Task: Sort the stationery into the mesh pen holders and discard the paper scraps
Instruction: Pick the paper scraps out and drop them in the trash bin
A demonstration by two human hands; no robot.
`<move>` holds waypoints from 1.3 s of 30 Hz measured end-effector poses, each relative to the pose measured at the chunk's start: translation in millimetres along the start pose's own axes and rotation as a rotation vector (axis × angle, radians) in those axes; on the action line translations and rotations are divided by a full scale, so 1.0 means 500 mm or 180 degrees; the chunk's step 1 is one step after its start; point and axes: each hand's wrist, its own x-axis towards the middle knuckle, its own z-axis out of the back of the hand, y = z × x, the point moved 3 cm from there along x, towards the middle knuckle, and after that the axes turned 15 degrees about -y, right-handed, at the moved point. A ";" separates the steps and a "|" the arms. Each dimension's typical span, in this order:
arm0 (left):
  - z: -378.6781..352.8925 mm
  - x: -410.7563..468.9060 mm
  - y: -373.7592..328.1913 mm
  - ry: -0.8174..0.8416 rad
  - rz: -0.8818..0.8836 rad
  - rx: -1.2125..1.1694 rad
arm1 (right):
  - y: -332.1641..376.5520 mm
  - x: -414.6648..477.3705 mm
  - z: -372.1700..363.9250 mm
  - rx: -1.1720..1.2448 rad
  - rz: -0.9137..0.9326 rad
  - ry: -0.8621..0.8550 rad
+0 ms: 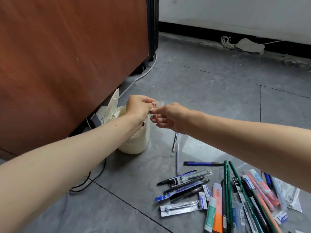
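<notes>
Left hand [137, 106], right hand [166, 116] both pinch paper scrap [154, 103], long axis crosswise, above bin [136, 143].

1. The scraps [155, 104] between the two hands are small and blurred, so their kind cannot be told.
2. The left hand [137, 106] shows its back. Its fingertips, curled on the scraps, are mostly hidden.
3. Whether the right hand [168, 117] pinches the scraps or only touches them cannot be told.
4. The left forearm covers the mouth of the bin [136, 143].
5. The pile [235, 195] of stationery runs off the bottom and right edges. Its packet print is too small to read.
6. The bin lid partly hides the power strip [99, 117].
</notes>
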 end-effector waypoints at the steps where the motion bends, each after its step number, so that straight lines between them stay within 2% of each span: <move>1: 0.015 0.001 0.005 -0.0115 -0.0069 0.0126 | 0.000 -0.003 -0.017 -0.0015 -0.0063 0.0089; 7: 0.075 0.005 0.044 -0.0462 -0.0569 0.1059 | -0.016 -0.016 -0.090 -0.0406 -0.0348 0.0439; 10: 0.081 0.003 0.063 -0.0492 -0.0767 0.1458 | -0.022 -0.016 -0.094 -0.0676 -0.0246 0.0303; 13: 0.080 0.003 0.083 -0.0381 -0.0721 0.1706 | -0.021 -0.010 -0.084 -0.0892 0.0060 0.0055; 19: 0.071 0.001 0.072 -0.0216 -0.0930 0.1808 | -0.013 -0.016 -0.038 -0.1209 0.0462 -0.0117; 23: 0.049 -0.026 0.029 -0.0225 -0.1329 0.1604 | -0.013 -0.024 -0.002 -0.1224 0.0575 -0.0104; 26: -0.005 -0.051 0.001 -0.0107 -0.1688 0.1779 | -0.015 -0.031 0.045 -0.1267 0.0660 -0.0400; 32: -0.187 -0.129 -0.020 0.0704 -0.1844 0.1707 | -0.040 -0.073 0.215 -0.1334 0.0389 -0.0846; 39: -0.427 -0.317 -0.020 0.2018 -0.2056 0.1639 | -0.161 -0.192 0.489 -0.1172 -0.0208 -0.1871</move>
